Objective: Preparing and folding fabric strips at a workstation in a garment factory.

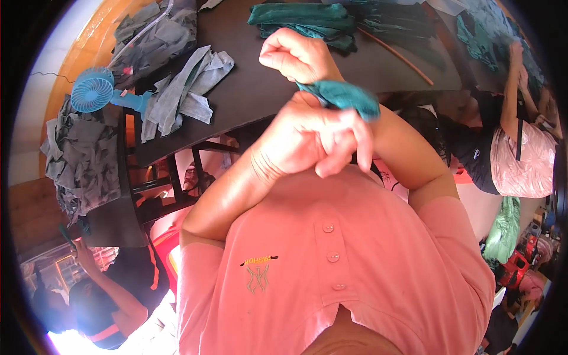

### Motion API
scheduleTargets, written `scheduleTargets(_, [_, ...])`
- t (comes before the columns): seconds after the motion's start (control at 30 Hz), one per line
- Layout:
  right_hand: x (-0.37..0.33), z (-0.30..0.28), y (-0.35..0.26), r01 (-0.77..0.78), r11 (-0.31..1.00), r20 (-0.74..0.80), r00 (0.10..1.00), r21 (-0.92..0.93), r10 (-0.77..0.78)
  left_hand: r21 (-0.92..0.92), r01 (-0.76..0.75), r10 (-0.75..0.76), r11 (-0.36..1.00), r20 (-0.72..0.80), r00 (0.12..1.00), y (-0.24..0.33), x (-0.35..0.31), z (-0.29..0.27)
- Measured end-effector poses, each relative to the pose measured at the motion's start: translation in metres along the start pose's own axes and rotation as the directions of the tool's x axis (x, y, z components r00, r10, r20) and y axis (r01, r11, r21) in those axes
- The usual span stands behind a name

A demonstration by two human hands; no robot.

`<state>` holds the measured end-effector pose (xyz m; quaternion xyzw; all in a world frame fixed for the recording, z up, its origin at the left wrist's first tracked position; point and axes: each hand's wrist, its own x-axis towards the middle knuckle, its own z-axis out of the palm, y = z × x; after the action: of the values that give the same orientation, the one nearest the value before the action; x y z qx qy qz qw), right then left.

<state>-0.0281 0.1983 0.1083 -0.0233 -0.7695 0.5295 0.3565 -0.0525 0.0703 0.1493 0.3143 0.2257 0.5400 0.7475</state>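
My right hand (pixel 299 56) reaches out over the table's near edge, its fingers curled in, and I see nothing in them. A teal cloth piece (pixel 349 99) lies bunched across my right wrist; whether it goes all the way round is hidden. My left hand (pixel 316 139) is just nearer to me, its thumb side against that cloth, apparently gripping it. Motion blurs its bent fingers and the cloth's right end. Beyond my right hand, a folded stack of teal cloth (pixel 305 22) rests on the dark table (pixel 260 77).
Grey cloth strips (pixel 183 94) lie left on the table, beside a blue fan (pixel 94 90). More grey pieces (pixel 83 160) are heaped farther left. A thin brown stick (pixel 396 56) lies right of the teal stack. Other people (pixel 520 148) sit at right and lower left.
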Motion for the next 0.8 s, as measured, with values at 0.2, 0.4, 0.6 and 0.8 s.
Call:
scheduleTargets(0.2, [0.0, -0.026, 0.005, 0.007, 0.998, -0.256, 0.967, 0.054, 0.007, -0.199, -0.118, 0.096, 0.973, -0.117, 0.989, 0.011, -0.01, -0.03])
scheduleTargets(0.4, [-0.028, -0.077, -0.047, 0.027, 0.981, -0.157, 0.988, 0.193, 0.004, 0.056, -0.066, 0.066, 0.996, -0.011, 0.998, 0.008, -0.009, -0.046])
scheduleTargets(0.6, [-0.029, -0.085, -0.057, 0.187, 0.977, -0.025, 0.981, -0.104, -0.191, -0.053, -0.168, 0.167, 0.984, -0.027, 0.986, -0.001, -0.003, -0.045])
scheduleTargets(0.8, [-0.029, -0.088, -0.062, 0.309, 0.935, 0.004, 0.95, -0.176, -0.313, 0.053, -0.17, 0.175, 0.984, -0.096, 0.98, -0.001, -0.002, -0.042])
